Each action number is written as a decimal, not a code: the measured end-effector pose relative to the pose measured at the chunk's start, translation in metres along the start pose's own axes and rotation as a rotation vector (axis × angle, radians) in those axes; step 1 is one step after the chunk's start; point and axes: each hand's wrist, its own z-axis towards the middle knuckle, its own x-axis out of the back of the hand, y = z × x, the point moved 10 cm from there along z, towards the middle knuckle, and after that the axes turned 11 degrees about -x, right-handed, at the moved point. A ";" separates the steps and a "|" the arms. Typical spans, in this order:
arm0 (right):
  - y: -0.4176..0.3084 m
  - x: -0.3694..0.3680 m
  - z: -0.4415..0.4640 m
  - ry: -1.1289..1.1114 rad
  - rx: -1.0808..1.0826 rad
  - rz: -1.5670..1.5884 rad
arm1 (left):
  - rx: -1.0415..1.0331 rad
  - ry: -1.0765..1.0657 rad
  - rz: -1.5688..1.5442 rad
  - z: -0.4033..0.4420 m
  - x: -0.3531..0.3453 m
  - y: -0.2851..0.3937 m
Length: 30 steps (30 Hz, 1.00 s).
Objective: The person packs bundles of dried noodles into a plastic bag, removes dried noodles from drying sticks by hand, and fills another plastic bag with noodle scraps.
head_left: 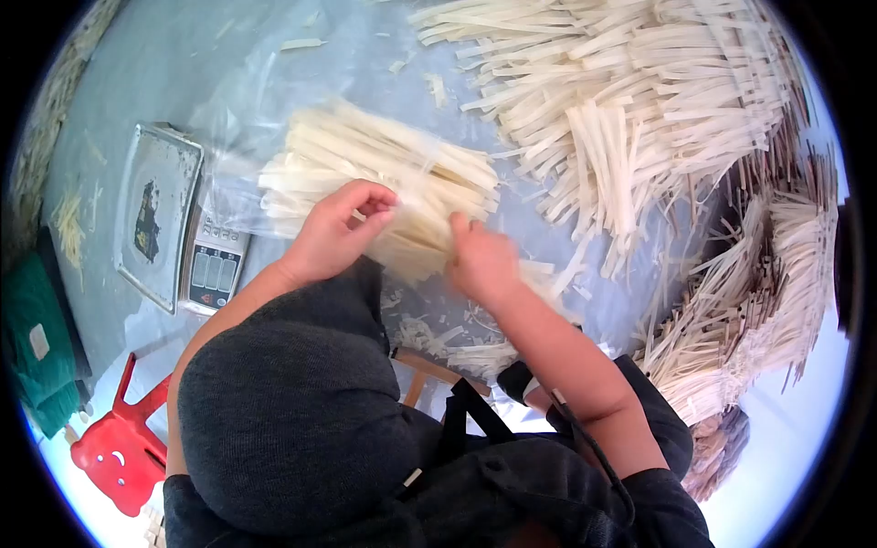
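Observation:
A thick bundle of pale, flat dried strips (379, 151), like wide dry noodles, lies in front of me. Clear plastic film (239, 178) spreads from its left end, and a shiny band crosses its right half. My left hand (343, 228) is at the bundle's near left side, thumb and forefinger curled together in a pinch; what lies between them is too small to make out. Blurred by motion, my right hand (484, 260) is closed at the near right edge of the bundle, its grip hidden.
A digital scale (215, 265) with a metal pan stands at the left. Large heaps of loose strips (630, 91) cover the far right, and more strips (749, 292) are stacked nearer. A red plastic stool (119, 461) and green cloth (36, 338) are at lower left.

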 end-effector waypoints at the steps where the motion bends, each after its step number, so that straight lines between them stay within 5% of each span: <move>1: -0.003 0.008 0.006 -0.005 0.008 0.002 | -0.011 -0.051 0.105 0.000 -0.002 0.009; 13: -0.010 0.040 0.058 -0.105 0.096 -0.132 | 0.020 -0.083 0.098 0.002 0.002 0.017; 18: -0.079 0.004 0.038 -0.156 0.231 0.052 | -0.040 -0.133 0.103 0.010 -0.004 0.041; 21: -0.103 0.013 0.040 -0.047 0.306 0.429 | -0.060 -0.211 0.152 0.005 -0.010 0.042; 24: -0.111 -0.019 0.057 -0.085 0.397 0.457 | -0.094 -0.270 0.232 0.003 -0.004 0.040; 27: -0.135 -0.014 0.039 0.087 0.765 0.357 | -0.090 -0.494 0.295 -0.007 -0.022 0.037; 28: -0.132 -0.032 0.052 -0.120 0.632 0.292 | -0.024 -0.488 0.215 -0.009 -0.024 0.032; 30: -0.128 -0.004 0.046 -0.179 0.471 0.296 | 0.054 -0.422 0.064 -0.012 -0.021 0.022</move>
